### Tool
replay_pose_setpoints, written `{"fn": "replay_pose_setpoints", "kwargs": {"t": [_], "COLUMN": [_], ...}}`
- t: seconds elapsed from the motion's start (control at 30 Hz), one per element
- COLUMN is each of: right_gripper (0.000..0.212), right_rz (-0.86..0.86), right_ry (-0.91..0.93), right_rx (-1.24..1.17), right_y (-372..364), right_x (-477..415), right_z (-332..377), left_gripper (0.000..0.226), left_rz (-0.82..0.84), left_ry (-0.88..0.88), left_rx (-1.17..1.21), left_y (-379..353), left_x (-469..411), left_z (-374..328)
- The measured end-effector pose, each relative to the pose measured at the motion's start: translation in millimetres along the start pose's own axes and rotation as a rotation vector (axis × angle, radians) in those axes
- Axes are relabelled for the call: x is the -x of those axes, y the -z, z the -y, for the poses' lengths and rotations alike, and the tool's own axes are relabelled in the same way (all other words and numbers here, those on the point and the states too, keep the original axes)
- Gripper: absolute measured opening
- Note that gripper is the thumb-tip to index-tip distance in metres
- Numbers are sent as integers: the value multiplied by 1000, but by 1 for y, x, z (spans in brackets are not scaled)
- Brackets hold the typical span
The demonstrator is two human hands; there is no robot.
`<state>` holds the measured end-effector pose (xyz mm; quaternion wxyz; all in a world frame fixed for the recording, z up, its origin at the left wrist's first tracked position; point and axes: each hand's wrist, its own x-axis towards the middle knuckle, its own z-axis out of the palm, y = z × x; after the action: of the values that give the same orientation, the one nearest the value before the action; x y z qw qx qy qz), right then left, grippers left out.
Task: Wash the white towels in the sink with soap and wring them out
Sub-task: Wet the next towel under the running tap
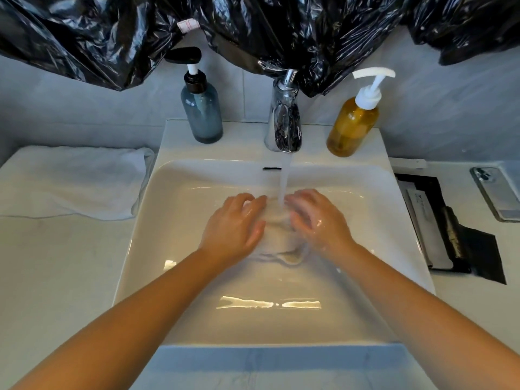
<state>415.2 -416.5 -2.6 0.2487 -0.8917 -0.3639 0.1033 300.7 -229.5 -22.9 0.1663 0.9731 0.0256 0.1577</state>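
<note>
A wet white towel (277, 235) lies in the middle of the white sink (174, 209), under the water running from the chrome tap (284, 119). My left hand (235, 222) rests on the towel's left side with its fingers spread and bent over the cloth. My right hand (315, 216), wet and soapy, sits on the right side with its fingers curled into the cloth. Folded white towels (73, 181) lie on the counter left of the sink. An amber soap bottle (353, 125) with a white pump stands right of the tap.
A blue-grey pump bottle (201, 108) stands left of the tap. Black plastic sheeting (253, 32) hangs over the wall behind. Right of the sink is a black tray with sachets (439, 223), and a phone (496, 192) lies face down near the right edge.
</note>
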Motion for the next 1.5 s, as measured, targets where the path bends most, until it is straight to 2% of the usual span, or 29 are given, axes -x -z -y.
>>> {"fn": "replay_pose_setpoints", "kwargs": {"t": [0.07,0.13,0.27,0.37,0.43,0.57,0.63,0.7,0.77,0.83,0.9,1.0,1.07,1.1,1.17,1.2,1.33,1.4,1.47,1.5], "right_gripper": [63,55,48,34,28,35,27,23,22,28,42,83,97,90,53,43,33,31,34,43], "right_rz": [-14,-97,-211,-305,-310,-182,-67,-34,49,141,184,295,400,432,415,389,443,347,84,-26], "right_ry": [-11,-9,-77,-54,-48,-82,-136,-147,-140,-128,-123,-118,-122,-119,-116,-114,-148,-140,-102,-81], "right_rx": [18,88,195,283,369,366,318,240,170,127,111,133,209,243,281,282,244,111,-42,-95], "right_y": [-22,-42,-60,-61,-59,-45,-37,-29,-21,-12,1,18,30,37,55,66,102,115,129,136], "right_x": [9,11,2,-7,-15,-35,-41,-39,-32,-22,-11,1,7,9,12,12,11,10,4,-2], "right_z": [0,3,5,4,3,5,8,10,10,9,12,24,33,36,41,44,53,59,76,85], "left_gripper": [58,60,50,44,49,40,32,33,36,52,59,44,29,24,20,19,18,11,13,15], "left_rz": [109,164,76,58,89,271,247,228,294,370,468,556,534,524,515,508,482,512,502,485], "left_ry": [82,160,204,191,210,173,282,343,367,461,536,422,320,263,144,92,7,21,73,111], "left_rx": [30,-14,-136,-69,-34,-204,-79,48,189,353,367,274,267,262,214,179,53,-2,0,14], "left_y": [-12,-25,-39,-42,-43,-40,-34,-28,-20,-3,15,42,62,72,89,98,116,118,116,115], "left_x": [5,3,-7,-12,-20,-38,-43,-41,-35,-32,-34,-42,-47,-50,-55,-56,-59,-53,-44,-39], "left_z": [-4,-10,-13,-9,-3,1,-2,-2,4,7,3,-11,-25,-32,-45,-51,-57,-52,-43,-39]}}
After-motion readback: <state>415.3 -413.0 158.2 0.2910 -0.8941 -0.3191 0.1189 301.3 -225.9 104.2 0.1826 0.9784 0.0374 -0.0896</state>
